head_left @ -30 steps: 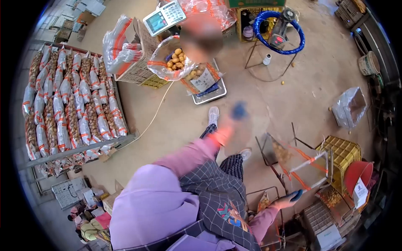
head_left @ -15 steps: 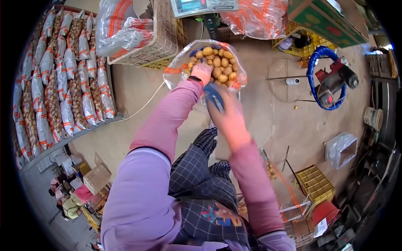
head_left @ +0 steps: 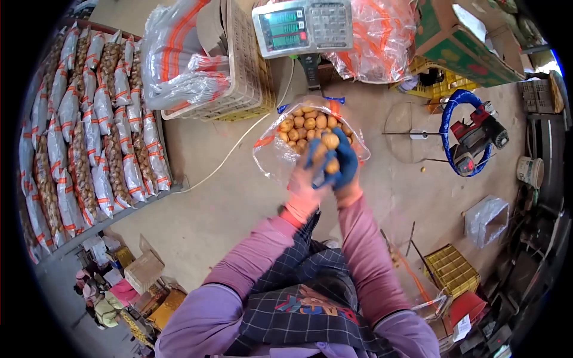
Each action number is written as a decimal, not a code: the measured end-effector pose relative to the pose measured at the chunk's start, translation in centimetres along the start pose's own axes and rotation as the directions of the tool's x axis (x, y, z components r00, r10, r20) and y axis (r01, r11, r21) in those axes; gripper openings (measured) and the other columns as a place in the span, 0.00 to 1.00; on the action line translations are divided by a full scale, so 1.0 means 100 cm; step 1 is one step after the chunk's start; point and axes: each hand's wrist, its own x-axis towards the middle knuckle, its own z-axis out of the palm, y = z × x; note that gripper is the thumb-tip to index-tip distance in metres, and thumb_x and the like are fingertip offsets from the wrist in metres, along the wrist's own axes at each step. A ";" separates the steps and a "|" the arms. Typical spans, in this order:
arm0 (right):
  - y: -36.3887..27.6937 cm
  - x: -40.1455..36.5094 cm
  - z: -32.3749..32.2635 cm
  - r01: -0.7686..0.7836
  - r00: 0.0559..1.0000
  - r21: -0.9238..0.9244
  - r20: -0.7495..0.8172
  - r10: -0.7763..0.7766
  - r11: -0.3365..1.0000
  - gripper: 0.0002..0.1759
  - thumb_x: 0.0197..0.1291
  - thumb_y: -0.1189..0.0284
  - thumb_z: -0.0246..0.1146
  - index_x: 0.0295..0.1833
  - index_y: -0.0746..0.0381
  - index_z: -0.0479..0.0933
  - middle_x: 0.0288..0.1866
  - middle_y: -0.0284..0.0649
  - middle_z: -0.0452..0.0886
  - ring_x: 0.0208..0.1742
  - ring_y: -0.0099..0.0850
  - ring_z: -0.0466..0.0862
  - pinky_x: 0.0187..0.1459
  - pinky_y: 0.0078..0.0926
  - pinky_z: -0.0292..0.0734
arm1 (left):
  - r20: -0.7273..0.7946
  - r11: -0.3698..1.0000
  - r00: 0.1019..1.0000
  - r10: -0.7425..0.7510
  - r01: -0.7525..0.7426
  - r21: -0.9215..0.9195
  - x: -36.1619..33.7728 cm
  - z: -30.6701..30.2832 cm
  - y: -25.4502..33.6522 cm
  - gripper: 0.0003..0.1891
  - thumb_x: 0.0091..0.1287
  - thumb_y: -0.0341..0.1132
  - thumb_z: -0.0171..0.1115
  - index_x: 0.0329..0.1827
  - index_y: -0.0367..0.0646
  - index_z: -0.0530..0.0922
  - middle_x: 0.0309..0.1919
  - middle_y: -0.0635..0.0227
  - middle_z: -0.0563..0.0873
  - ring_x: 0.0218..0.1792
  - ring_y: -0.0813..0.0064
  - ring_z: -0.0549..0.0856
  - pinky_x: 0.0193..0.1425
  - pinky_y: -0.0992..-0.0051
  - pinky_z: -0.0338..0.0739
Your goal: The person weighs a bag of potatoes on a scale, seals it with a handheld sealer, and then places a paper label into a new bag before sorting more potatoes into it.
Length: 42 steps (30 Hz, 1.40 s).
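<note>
Several loose potatoes (head_left: 330, 141) are held between my two gloved hands, just over the near edge of an open bag. My right hand (head_left: 346, 164), in a blue and pink glove, is curled round the potatoes from the right. From the left my left hand (head_left: 307, 179) closes on them too, its fingers partly smeared by motion. The clear plastic bag (head_left: 271, 156) with orange stripes stands with its mouth spread wide. Inside it lies a heap of potatoes (head_left: 309, 123). How many potatoes each hand holds is hard to make out.
A digital scale display (head_left: 302, 27) stands beyond the bag. Plastic crates (head_left: 248, 89) with empty bags are at the upper left. Filled bags (head_left: 77, 137) cover a rack at the left. A blue-wrapped ring (head_left: 444, 122) with a power tool is at the right.
My left hand has come out of the bag, and both hands now hold potatoes together at its near side. The view has shifted, so the bag and scale sit lower.
</note>
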 end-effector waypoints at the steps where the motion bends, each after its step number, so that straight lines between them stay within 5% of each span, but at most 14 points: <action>1: -0.012 -0.024 0.006 0.001 0.995 0.013 -0.098 0.000 1.000 0.25 0.66 0.63 0.51 0.67 0.59 0.65 0.62 0.45 0.73 0.58 0.36 0.76 0.59 0.37 0.72 | 0.069 0.994 0.997 0.026 -0.033 0.105 -0.013 0.004 0.026 0.29 0.51 0.41 0.69 0.60 0.52 0.77 0.66 0.51 0.67 0.60 0.46 0.73 0.60 0.59 0.71; 6: -0.061 -0.163 -0.073 0.122 0.980 0.833 -0.188 0.069 0.539 0.25 0.69 0.58 0.46 0.71 0.47 0.62 0.64 0.42 0.71 0.62 0.38 0.73 0.68 0.45 0.60 | 0.561 0.961 0.788 0.252 -0.271 -0.051 -0.083 0.030 0.114 0.25 0.53 0.42 0.65 0.58 0.55 0.76 0.65 0.57 0.68 0.46 0.55 0.80 0.51 0.60 0.75; 11: -0.124 -0.324 -0.136 0.439 0.885 0.674 -0.439 -0.156 0.594 0.26 0.69 0.56 0.44 0.71 0.47 0.62 0.67 0.39 0.68 0.67 0.35 0.68 0.70 0.40 0.55 | 0.698 0.890 0.575 0.426 -0.408 -0.206 -0.191 0.103 0.209 0.25 0.58 0.43 0.62 0.61 0.53 0.73 0.63 0.57 0.72 0.43 0.57 0.82 0.49 0.63 0.77; 14: -0.144 -0.444 -0.185 0.722 0.594 0.345 -0.754 -0.280 0.600 0.26 0.68 0.56 0.44 0.69 0.48 0.65 0.66 0.41 0.69 0.66 0.37 0.68 0.71 0.41 0.54 | 0.708 0.852 0.475 0.523 -0.258 -0.456 -0.263 0.134 0.276 0.33 0.58 0.44 0.63 0.68 0.50 0.66 0.65 0.52 0.69 0.50 0.51 0.80 0.55 0.60 0.75; 16: -0.189 -0.534 -0.226 0.626 0.736 0.763 -0.646 -0.205 -0.158 0.24 0.66 0.57 0.46 0.66 0.49 0.68 0.63 0.42 0.72 0.63 0.38 0.71 0.70 0.46 0.55 | 0.724 0.843 0.462 0.513 -0.112 -0.526 -0.322 0.160 0.298 0.35 0.57 0.42 0.65 0.69 0.48 0.65 0.67 0.50 0.65 0.57 0.49 0.76 0.60 0.60 0.72; 19: -0.256 -0.612 -0.241 0.891 0.277 0.078 -0.873 -0.400 0.447 0.18 0.64 0.59 0.51 0.56 0.51 0.74 0.53 0.40 0.79 0.55 0.37 0.76 0.65 0.51 0.61 | 0.667 0.737 0.354 0.656 -0.106 -0.668 -0.356 0.149 0.324 0.34 0.58 0.38 0.67 0.68 0.46 0.66 0.70 0.50 0.62 0.62 0.51 0.73 0.62 0.64 0.71; 22: -0.287 -0.655 -0.280 0.790 -0.048 -0.244 -0.939 -0.340 0.562 0.12 0.63 0.61 0.53 0.48 0.51 0.76 0.43 0.37 0.80 0.48 0.35 0.79 0.57 0.51 0.70 | 0.817 0.846 0.222 0.533 -0.126 -0.518 -0.360 0.124 0.293 0.32 0.58 0.34 0.66 0.67 0.45 0.67 0.70 0.51 0.61 0.64 0.55 0.72 0.63 0.66 0.71; 24: -0.249 -0.691 -0.346 0.609 0.003 -0.080 -0.995 -0.103 0.789 0.10 0.60 0.58 0.57 0.44 0.47 0.76 0.39 0.32 0.79 0.41 0.31 0.78 0.42 0.35 0.73 | 0.894 0.924 0.237 0.380 -0.132 -0.358 -0.339 0.103 0.249 0.30 0.60 0.29 0.64 0.67 0.43 0.68 0.70 0.52 0.62 0.64 0.58 0.72 0.65 0.66 0.69; 25: -0.242 -0.679 -0.338 0.383 -0.244 0.061 -0.956 0.165 0.922 0.11 0.61 0.55 0.55 0.43 0.46 0.77 0.41 0.34 0.81 0.43 0.31 0.79 0.38 0.30 0.73 | 0.868 0.919 0.316 0.383 -0.220 -0.326 -0.322 0.093 0.217 0.29 0.60 0.27 0.62 0.67 0.43 0.68 0.70 0.53 0.62 0.63 0.61 0.73 0.65 0.68 0.69; 26: -0.191 -0.706 -0.380 0.349 -0.208 0.146 -0.951 0.228 0.926 0.17 0.59 0.52 0.57 0.42 0.51 0.78 0.39 0.36 0.79 0.44 0.32 0.79 0.38 0.30 0.73 | 0.832 0.909 0.390 0.394 -0.300 -0.290 -0.300 0.078 0.188 0.28 0.60 0.25 0.61 0.66 0.42 0.68 0.70 0.55 0.63 0.61 0.64 0.74 0.65 0.70 0.69; 27: -0.189 -0.704 -0.360 -0.187 -0.143 0.016 -0.990 -0.012 0.982 0.20 0.57 0.50 0.58 0.43 0.54 0.79 0.39 0.39 0.79 0.46 0.35 0.79 0.42 0.31 0.73 | 0.876 0.974 0.431 0.215 -0.035 -0.222 -0.273 0.063 0.171 0.27 0.63 0.29 0.61 0.66 0.39 0.67 0.66 0.54 0.68 0.61 0.63 0.75 0.64 0.70 0.69; 29: -0.200 -0.683 -0.292 -0.863 0.178 -0.275 -0.950 -0.256 0.423 0.25 0.53 0.49 0.61 0.45 0.59 0.78 0.43 0.44 0.79 0.49 0.41 0.79 0.50 0.33 0.72 | 0.835 0.981 0.550 -0.009 0.168 -0.100 -0.215 0.031 0.136 0.24 0.66 0.29 0.59 0.65 0.36 0.68 0.59 0.60 0.75 0.58 0.71 0.74 0.61 0.75 0.69; 31: -0.227 -0.659 -0.233 -0.915 0.404 -0.393 -0.886 -0.226 -0.094 0.27 0.51 0.51 0.63 0.50 0.59 0.76 0.47 0.45 0.80 0.52 0.42 0.78 0.55 0.39 0.72 | 0.737 0.985 0.673 -0.065 0.161 -0.060 -0.154 -0.001 0.084 0.23 0.67 0.31 0.58 0.64 0.35 0.69 0.56 0.62 0.77 0.55 0.74 0.76 0.58 0.77 0.71; 42: -0.050 -0.759 -0.172 -0.972 0.190 -0.209 -0.969 0.156 -0.112 0.23 0.56 0.55 0.56 0.53 0.55 0.77 0.52 0.46 0.80 0.54 0.42 0.80 0.52 0.40 0.74 | 0.782 0.854 0.624 -0.008 0.411 -0.319 -0.137 0.010 0.168 0.19 0.67 0.30 0.57 0.61 0.36 0.72 0.51 0.66 0.79 0.48 0.77 0.79 0.52 0.78 0.75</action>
